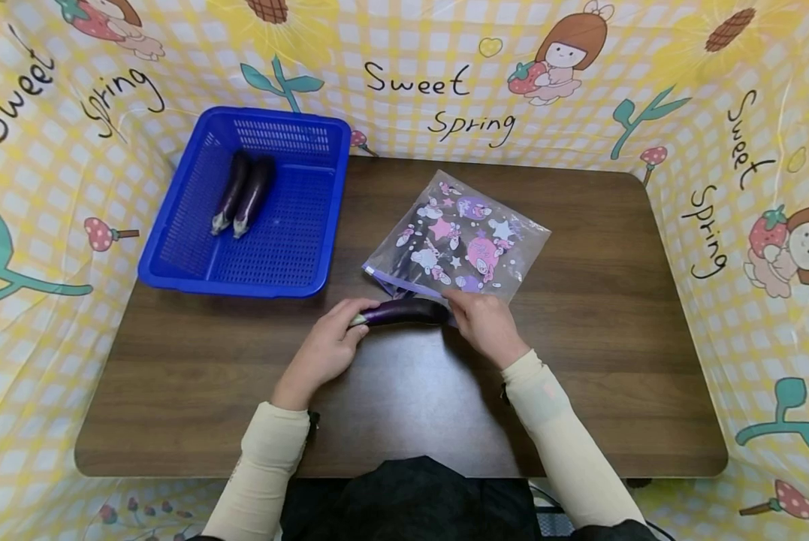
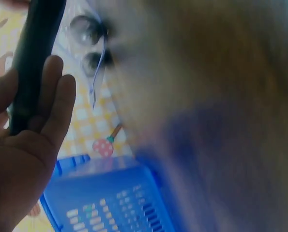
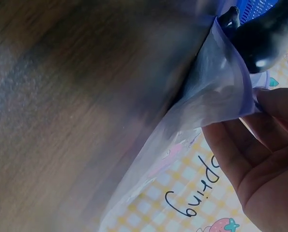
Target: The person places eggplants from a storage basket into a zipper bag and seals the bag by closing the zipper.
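My left hand point(image 1: 328, 344) grips a dark purple eggplant point(image 1: 407, 312) by its stem end, fingers and thumb around it in the left wrist view. The eggplant lies crosswise at the mouth of a clear zip bag point(image 1: 512, 244) printed with pink and purple cartoon figures. With thumb and fingers my right hand point(image 1: 488, 328) pinches the bag's purple-edged rim point(image 3: 248, 94), holding the mouth apart. Inside the bag are dark eggplants, partly hidden by the print; one stem end point(image 3: 229, 18) shows at the opening. The held eggplant's rounded end point(image 3: 260, 55) is close to that rim.
A blue plastic basket point(image 1: 235, 287) stands at the table's back left, with two eggplants point(image 1: 255, 197) lying side by side in it. The brown wooden table point(image 1: 600, 361) has a yellow checked cloth point(image 1: 404, 120) hung around its back and sides.
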Demonstrator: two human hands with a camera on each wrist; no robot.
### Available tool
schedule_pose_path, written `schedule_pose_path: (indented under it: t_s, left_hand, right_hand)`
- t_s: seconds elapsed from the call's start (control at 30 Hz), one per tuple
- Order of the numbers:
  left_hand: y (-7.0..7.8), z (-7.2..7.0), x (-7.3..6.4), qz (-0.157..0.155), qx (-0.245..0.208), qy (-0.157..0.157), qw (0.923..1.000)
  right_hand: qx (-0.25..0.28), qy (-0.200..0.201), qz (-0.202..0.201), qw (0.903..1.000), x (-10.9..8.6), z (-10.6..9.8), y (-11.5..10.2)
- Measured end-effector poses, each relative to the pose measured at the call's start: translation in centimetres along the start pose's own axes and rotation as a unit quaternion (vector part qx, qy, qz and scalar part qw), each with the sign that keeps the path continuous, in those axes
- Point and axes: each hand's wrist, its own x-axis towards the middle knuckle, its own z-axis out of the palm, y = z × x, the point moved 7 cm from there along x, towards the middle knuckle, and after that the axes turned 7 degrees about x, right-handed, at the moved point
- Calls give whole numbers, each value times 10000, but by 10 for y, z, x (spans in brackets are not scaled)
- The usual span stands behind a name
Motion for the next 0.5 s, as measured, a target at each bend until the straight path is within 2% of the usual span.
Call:
schedule_pose_path:
  t_s: [0.2,0.3,0.5]
  left_hand:
    - [0,17,4,-375,175,-39,9991]
    - [-1,19,5,-613,353,-71,9975]
    - [-7,20,6,-1009,1014,-88,9897]
  right_hand:
    - [2,-65,-26,10000,-1,1,0]
    - [-24,-82,-15,10000,-2,2,1]
    - [5,-100,23,9999,-4,3,3]
